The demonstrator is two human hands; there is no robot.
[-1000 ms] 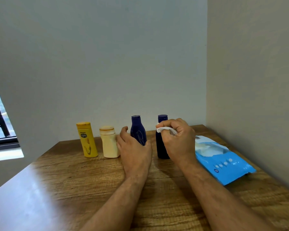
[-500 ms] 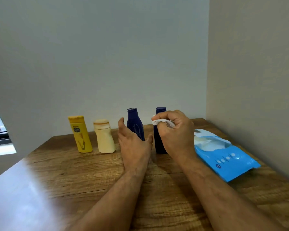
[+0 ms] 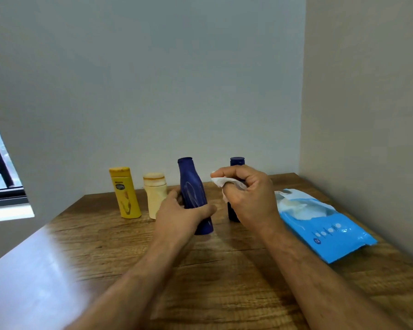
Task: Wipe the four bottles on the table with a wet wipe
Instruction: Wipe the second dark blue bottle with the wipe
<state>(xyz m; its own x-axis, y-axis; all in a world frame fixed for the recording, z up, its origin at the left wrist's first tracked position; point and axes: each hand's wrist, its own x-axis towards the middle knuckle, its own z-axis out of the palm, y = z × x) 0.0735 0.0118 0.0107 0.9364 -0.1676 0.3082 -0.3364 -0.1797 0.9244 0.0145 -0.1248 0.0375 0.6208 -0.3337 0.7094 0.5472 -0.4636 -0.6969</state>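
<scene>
**Left hand on a blue bottle, wipe bunched in the right**

We start with the wooden surface (image 3: 224, 270), which fills the lower part of the view and meets two pale walls behind the hands. Just right of the right hand lies the blue pack of wet wipes (image 3: 320, 222), flat on the surface with its near end pointing our way.

Our left hand (image 3: 179, 217) has its fingers and thumb curled round the lower body of a dark blue bottle (image 3: 192, 186). This bottle leans back to the left; whether its base still touches the surface we cannot quite tell, since the hand hides part of it. Behind the right hand stands the second dark blue bottle (image 3: 236, 161), upright, with only its cap and a strip of its lower body showing.

Left of the left hand stand the yellow bottle (image 3: 125, 194) and, just beside the hand's knuckles, the cream bottle (image 3: 154, 194), both upright.

Our right hand (image 3: 248, 198) hovers just right of the gripped bottle, fingers curled and pinching a crumpled white wet wipe (image 3: 224, 184), which is close to the bottle but apart from it.
</scene>
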